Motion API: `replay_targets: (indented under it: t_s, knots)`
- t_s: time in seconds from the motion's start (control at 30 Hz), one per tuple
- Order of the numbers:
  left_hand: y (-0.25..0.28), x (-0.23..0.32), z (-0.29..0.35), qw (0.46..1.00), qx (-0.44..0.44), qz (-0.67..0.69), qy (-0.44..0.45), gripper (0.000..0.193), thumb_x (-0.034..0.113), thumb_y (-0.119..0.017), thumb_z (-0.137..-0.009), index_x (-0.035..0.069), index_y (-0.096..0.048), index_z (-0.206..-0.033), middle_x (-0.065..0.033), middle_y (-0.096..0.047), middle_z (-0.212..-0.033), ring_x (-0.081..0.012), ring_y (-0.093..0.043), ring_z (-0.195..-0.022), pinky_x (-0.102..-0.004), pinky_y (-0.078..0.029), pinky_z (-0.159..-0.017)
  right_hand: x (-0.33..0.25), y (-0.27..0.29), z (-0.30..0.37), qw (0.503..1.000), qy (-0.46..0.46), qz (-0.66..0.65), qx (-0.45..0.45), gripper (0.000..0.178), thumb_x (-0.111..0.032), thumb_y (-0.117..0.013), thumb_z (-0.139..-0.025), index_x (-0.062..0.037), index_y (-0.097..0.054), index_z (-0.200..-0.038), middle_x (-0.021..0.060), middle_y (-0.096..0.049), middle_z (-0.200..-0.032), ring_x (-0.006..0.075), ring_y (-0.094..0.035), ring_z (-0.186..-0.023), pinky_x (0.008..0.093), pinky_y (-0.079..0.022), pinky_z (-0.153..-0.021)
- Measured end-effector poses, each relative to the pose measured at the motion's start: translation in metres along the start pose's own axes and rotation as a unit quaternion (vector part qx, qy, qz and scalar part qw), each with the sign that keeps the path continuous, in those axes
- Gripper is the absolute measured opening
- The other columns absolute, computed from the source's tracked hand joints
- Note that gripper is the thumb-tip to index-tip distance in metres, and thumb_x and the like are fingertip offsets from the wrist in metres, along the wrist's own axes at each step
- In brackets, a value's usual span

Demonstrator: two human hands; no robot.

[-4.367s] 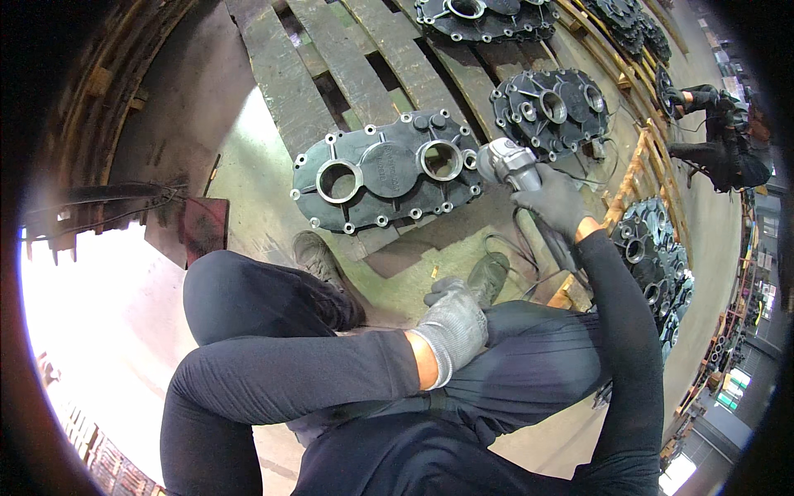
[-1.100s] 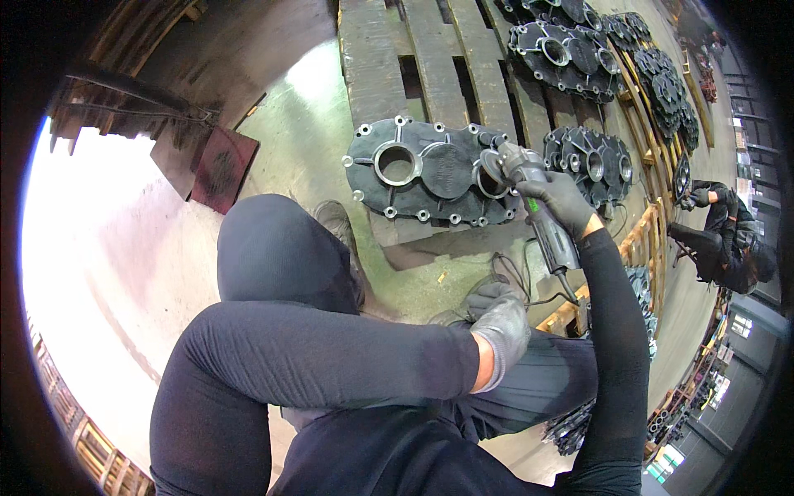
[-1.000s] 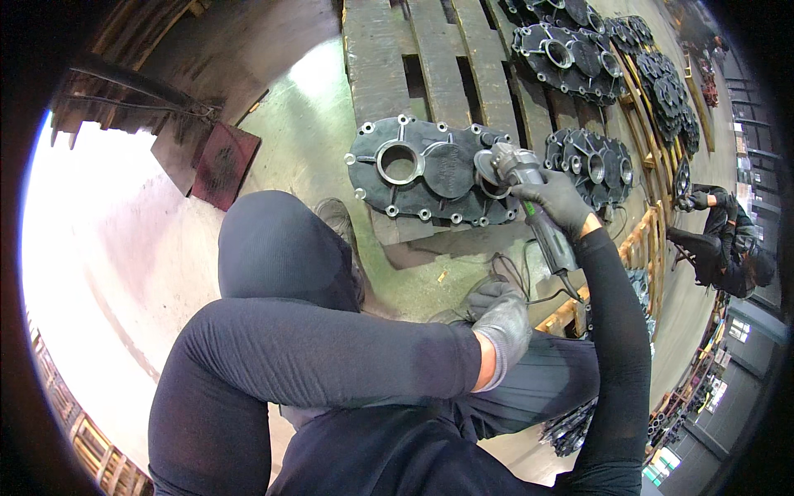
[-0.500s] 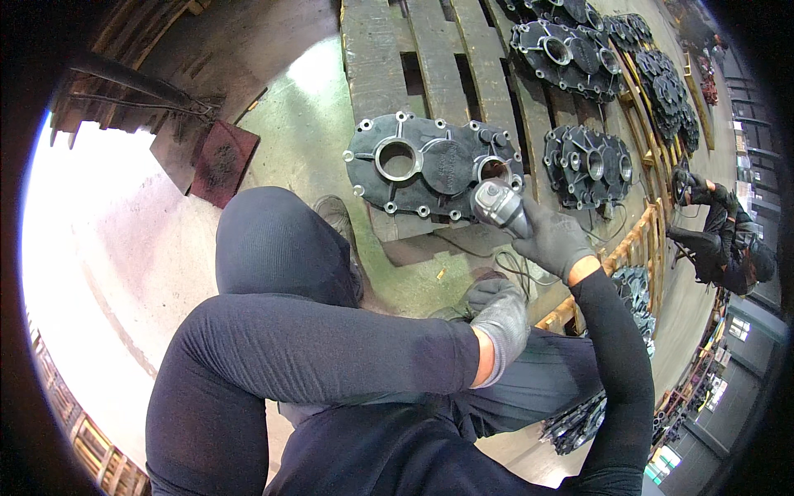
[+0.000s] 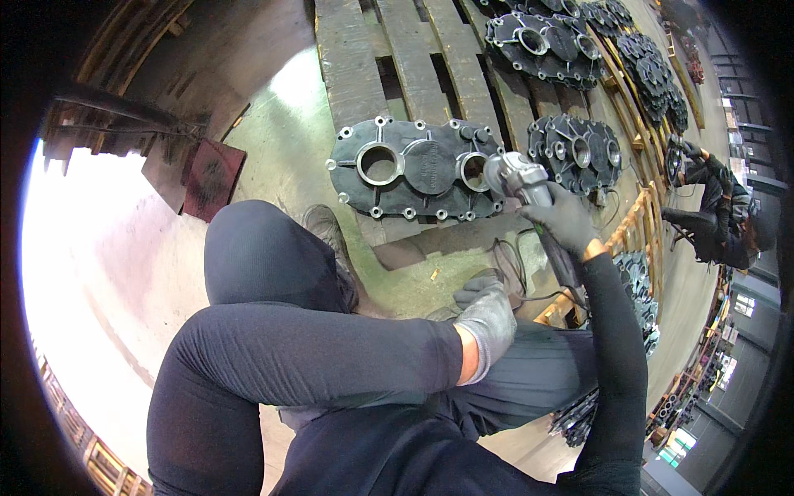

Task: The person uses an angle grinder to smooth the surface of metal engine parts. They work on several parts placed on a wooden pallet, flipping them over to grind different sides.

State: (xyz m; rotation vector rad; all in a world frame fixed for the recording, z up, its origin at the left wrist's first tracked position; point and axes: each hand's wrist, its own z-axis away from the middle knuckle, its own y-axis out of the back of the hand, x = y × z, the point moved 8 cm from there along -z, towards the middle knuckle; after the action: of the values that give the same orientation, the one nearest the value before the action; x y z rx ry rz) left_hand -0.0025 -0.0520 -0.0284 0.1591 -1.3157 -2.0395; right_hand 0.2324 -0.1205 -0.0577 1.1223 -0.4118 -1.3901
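Note:
My right hand (image 5: 564,219), in a dark glove, is wrapped round the body of an angle grinder (image 5: 523,175). The grinder's head is by the right-hand bore of a dark metal gearbox cover (image 5: 430,169), seemingly close to its rim; whether they touch I cannot tell. This cover lies flat at the near edge of a wooden pallet (image 5: 351,78), with two large round bores and bolt bosses along its rim. In a grey glove, my left hand (image 5: 488,318) rests by my bent leg with its fingers curled in. Nothing shows in it.
More gearbox covers (image 5: 575,153) lie on the pallet to the right and farther back. A black cable (image 5: 506,256) loops on the floor near my left hand. A reddish-brown plate (image 5: 213,178) lies left. Another person (image 5: 724,198) sits at the far right.
The grinder and my right hand have moved slightly right relative to the cover, uncovering more of its right-hand bore. The whole view has shifted a little. My left hand stays curled by my leg.

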Motion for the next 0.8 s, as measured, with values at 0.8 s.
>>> replay_targets:
  t_s: [0.8]
  knots:
    - [0.005,-0.001,0.006,1.000,-0.005,0.009,-0.020,0.026,0.021,-0.068,-0.090,0.005,-0.085,-0.102,-0.0195,-0.081,-0.090,-0.0387,-0.078,-0.081,-0.0640,-0.055,-0.079,0.031,-0.084,0.037,0.846,-0.159,-0.508,-0.038,0.047,-0.034,-0.077,-0.101,0.0037,-0.064,-0.125,0.0141,-0.075,-0.092,0.0260,-0.078,-0.074,0.0383,-0.066,-0.068]
